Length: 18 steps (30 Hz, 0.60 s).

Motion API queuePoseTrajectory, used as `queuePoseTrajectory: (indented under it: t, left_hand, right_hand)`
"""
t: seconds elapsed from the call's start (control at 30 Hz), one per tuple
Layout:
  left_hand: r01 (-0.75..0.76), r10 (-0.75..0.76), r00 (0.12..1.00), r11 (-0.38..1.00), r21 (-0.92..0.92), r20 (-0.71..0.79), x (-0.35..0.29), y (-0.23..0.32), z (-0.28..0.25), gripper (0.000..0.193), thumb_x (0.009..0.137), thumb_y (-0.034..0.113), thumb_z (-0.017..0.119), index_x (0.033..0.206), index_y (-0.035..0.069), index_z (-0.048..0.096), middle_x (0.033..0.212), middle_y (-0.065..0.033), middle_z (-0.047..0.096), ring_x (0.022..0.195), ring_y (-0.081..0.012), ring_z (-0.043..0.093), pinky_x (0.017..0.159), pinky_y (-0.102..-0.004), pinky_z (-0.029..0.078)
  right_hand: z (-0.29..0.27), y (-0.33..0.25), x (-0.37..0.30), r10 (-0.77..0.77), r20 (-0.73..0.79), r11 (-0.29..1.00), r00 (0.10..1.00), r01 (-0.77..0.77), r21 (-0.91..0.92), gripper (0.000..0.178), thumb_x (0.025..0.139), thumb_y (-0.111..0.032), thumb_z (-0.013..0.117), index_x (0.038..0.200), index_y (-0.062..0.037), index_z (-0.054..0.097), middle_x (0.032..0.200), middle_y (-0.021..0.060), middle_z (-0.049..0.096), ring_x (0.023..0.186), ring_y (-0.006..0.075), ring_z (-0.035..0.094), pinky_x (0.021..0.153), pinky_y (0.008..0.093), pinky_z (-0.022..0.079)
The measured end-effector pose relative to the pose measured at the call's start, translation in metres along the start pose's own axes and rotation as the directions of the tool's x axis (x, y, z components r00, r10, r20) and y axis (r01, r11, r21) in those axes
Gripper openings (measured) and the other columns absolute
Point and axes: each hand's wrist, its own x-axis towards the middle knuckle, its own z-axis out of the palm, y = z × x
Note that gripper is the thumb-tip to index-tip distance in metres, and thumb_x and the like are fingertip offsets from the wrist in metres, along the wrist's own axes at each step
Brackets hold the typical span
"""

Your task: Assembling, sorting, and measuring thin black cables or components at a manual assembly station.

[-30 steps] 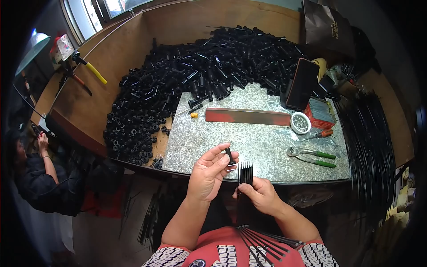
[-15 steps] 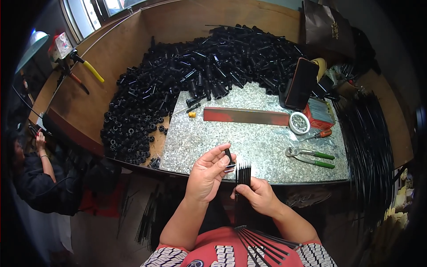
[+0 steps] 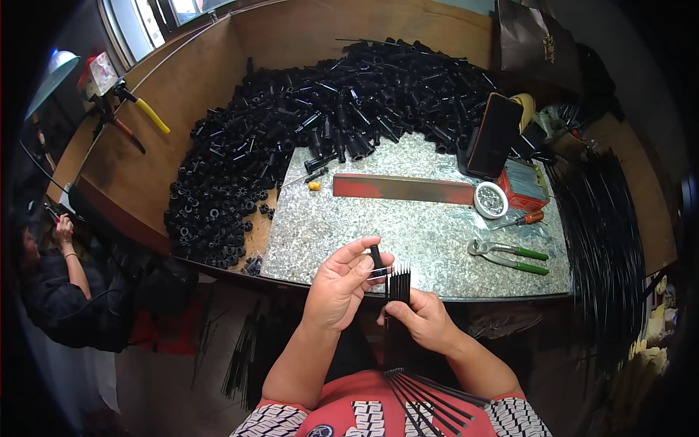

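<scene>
Between the thumb and fingers of my left hand (image 3: 341,282) is a small black plastic tube (image 3: 376,256), standing nearly upright. A thin shiny wire or pin shows just below it. My right hand (image 3: 421,317) is closed round a bundle of thin black rods (image 3: 400,285), much like umbrella ribs, lined up side by side with their pale tips upward. The rods' lower ends fan out below, across my red shirt. My left fingertips are right beside the upper ends of the rods; whether they touch I cannot tell.
A large heap of black plastic tubes (image 3: 328,102) fills the back and left of the bench. On the stone slab (image 3: 393,237) lie a flat red bar (image 3: 400,189), a white bowl (image 3: 491,200) and green-handled pincers (image 3: 510,256). A phone (image 3: 495,135) stands behind. Long black rods (image 3: 604,240) hang at right; a co-worker (image 3: 69,291) sits left.
My left hand has shifted very slightly, with the black tube and wire moving closer to the rod tips. My right hand keeps its grip on the bundle.
</scene>
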Motion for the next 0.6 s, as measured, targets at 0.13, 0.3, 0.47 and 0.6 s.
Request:
queuePoseTrajectory:
  t: [0.13,0.3,0.47,0.6]
  left_hand:
    - [-0.001,0.001,1.000,1.000,-0.010,0.028,0.0002,0.0003,0.0026,0.035,0.093,0.005,0.055,0.127,-0.002,0.049,0.104,-0.0148,0.065,0.095,-0.0178,0.064,0.086,-0.0324,0.051]
    - [0.011,-0.011,0.999,1.000,-0.017,0.047,0.0008,-0.0012,-0.0004,0.035,0.093,0.005,0.054,0.127,-0.001,0.049,0.104,-0.0144,0.065,0.096,-0.0176,0.064,0.087,-0.0321,0.051]
    - [0.001,0.001,0.997,1.000,-0.021,0.075,0.0000,-0.0016,0.0025,0.031,0.094,0.007,0.054,0.124,-0.001,0.052,0.112,-0.0150,0.063,0.098,-0.0177,0.063,0.089,-0.0342,0.050]
    - [0.046,-0.042,0.996,0.998,-0.051,0.083,-0.0040,-0.0049,-0.0038,0.027,0.093,0.006,0.055,0.119,-0.002,0.056,0.116,-0.0153,0.060,0.103,-0.0184,0.060,0.092,-0.0344,0.049]
  right_hand:
    - [-0.0001,0.0017,0.0010,0.013,0.004,1.000,1.000,-0.014,0.019,0.023,0.096,-0.020,0.055,0.090,-0.0004,0.065,0.081,0.0042,0.067,0.073,0.0089,0.062,0.067,0.0246,0.049]
    - [-0.0001,0.0007,0.0006,0.006,0.001,1.000,1.000,-0.006,-0.001,0.021,0.096,-0.018,0.055,0.090,-0.0006,0.065,0.081,0.0039,0.067,0.074,0.0089,0.062,0.067,0.0246,0.049]
    - [-0.0001,0.0001,-0.0004,-0.007,0.002,1.000,1.000,0.007,-0.006,0.020,0.096,-0.018,0.055,0.090,-0.0005,0.065,0.080,0.0039,0.068,0.074,0.0090,0.062,0.067,0.0250,0.050]
    - [-0.0005,0.0018,-0.0007,-0.021,0.002,0.999,1.000,0.021,-0.036,0.020,0.095,-0.018,0.056,0.090,-0.0006,0.065,0.080,0.0037,0.068,0.073,0.0087,0.062,0.067,0.0249,0.050]
